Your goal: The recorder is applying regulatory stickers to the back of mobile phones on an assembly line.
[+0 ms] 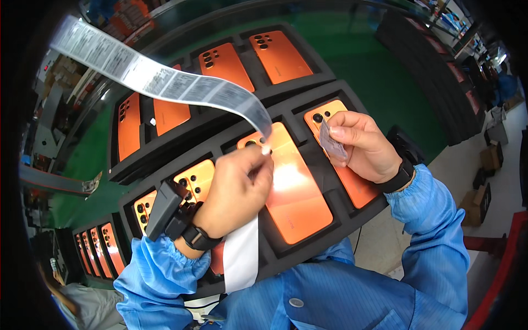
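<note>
Jacket: blue striped cloth work jacket, cut off by the lower frame edge.
Left hand: bare left hand, fingers curled, pinching the lower end of a long, glossy strip of grey printed labels; exact fingertip contact is blurred.
Strip path: curves to the upper left; print is hard to make out.
White band: matte white paper band hangs below the left hand; its upper end is hidden.
Right hand: bare right hand, thumb and fingers grasping a small grey printed label over the camera end of a glossy orange right-hand phone; label-to-phone contact cannot be told.
Centre phone: glossy orange centre phone, back upward, in a black foam tray; upper end partly covered by the left hand.
Left wrist: black block-shaped wrist device, partly hiding the phones beneath.
</note>
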Motion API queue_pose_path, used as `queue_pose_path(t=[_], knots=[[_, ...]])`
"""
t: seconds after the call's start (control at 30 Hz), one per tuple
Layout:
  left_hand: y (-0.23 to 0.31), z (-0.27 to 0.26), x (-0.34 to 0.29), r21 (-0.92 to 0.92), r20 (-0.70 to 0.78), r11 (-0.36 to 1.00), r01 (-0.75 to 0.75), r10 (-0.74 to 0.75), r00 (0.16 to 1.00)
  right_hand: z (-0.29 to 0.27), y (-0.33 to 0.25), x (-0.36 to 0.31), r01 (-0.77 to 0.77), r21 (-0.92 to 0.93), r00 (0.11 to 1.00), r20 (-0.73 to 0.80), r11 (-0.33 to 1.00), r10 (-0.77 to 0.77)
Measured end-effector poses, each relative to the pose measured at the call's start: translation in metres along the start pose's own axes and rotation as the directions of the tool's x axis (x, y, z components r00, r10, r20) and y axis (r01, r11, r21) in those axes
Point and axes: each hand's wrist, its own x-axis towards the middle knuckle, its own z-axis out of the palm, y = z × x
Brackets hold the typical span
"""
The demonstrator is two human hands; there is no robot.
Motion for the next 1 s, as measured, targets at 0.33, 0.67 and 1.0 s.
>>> queue_pose_path(t=[0.33, 0.67, 1.0], knots=[[-0.003, -0.041, 0.029, -0.356, -0.122, 0.934, 0.030, -0.078, 0.989, 0.034, 0.015, 0.004, 0.385, -0.801, 0.909, 0.416, 0.459, -0.035], [-0.003, -0.042, 0.029, -0.410, -0.061, 0.910, 0.056, -0.089, 0.994, 0.023, 0.021, 0.014, 0.487, -0.776, 0.861, 0.504, 0.401, -0.070], [-0.005, -0.042, 0.028, -0.414, -0.072, 0.910, 0.041, -0.077, 0.994, 0.026, 0.018, 0.014, 0.442, -0.796, 0.880, 0.474, 0.412, -0.029]])
